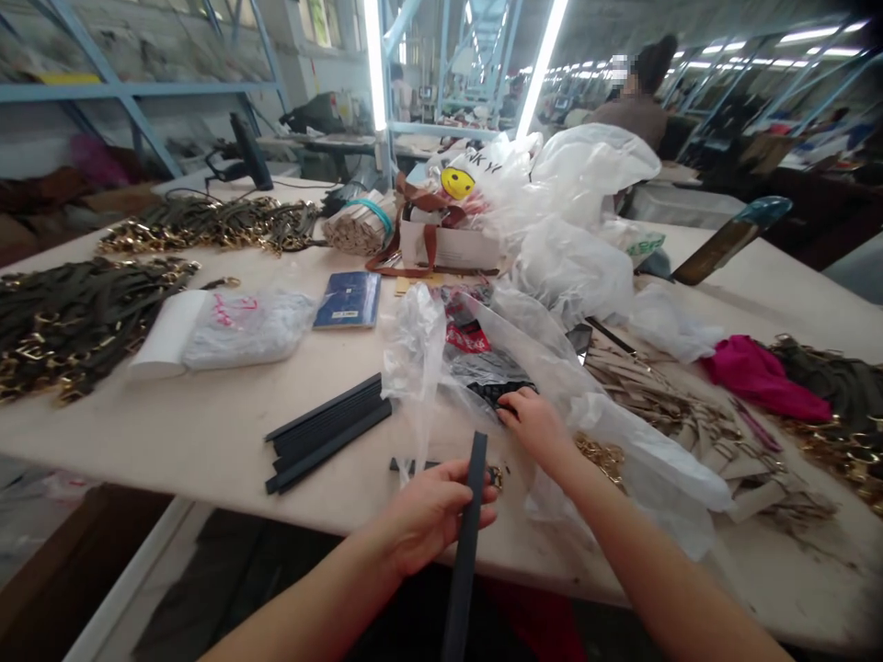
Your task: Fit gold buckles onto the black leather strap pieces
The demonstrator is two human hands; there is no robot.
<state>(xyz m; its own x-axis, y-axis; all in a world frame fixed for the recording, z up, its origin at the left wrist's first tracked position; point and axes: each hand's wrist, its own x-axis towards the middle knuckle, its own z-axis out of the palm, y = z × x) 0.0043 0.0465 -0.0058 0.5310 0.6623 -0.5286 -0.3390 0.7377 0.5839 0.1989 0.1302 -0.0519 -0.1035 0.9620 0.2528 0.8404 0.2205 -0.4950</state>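
My left hand (pixel 441 515) is closed around a flat dark strap (pixel 469 542), its upper end standing up past the thumb and its long end running down toward me. Behind the fingers, another dark strip (pixel 422 465) lies on the table with a small gold-coloured buckle (pixel 497 477) near it. My right hand (pixel 534 421) reaches to the mouth of a clear plastic bag (pixel 420 345), fingers curled together at some black pieces (pixel 500 393). What sits between those fingertips is too small to make out. Left of the bag lies a stack of dark straps (pixel 327 432).
Metal-fitted strap bundles (pixel 75 313) cover the table's left side. A blue booklet (pixel 347 300) and a plastic-wrapped packet (pixel 248 329) lie mid-table. Beige straps (pixel 690 414), gold rings (pixel 600 457) and magenta cloth (pixel 765 377) are at right. Plastic bags (pixel 572 184) rise behind; a person (pixel 641 101) is beyond.
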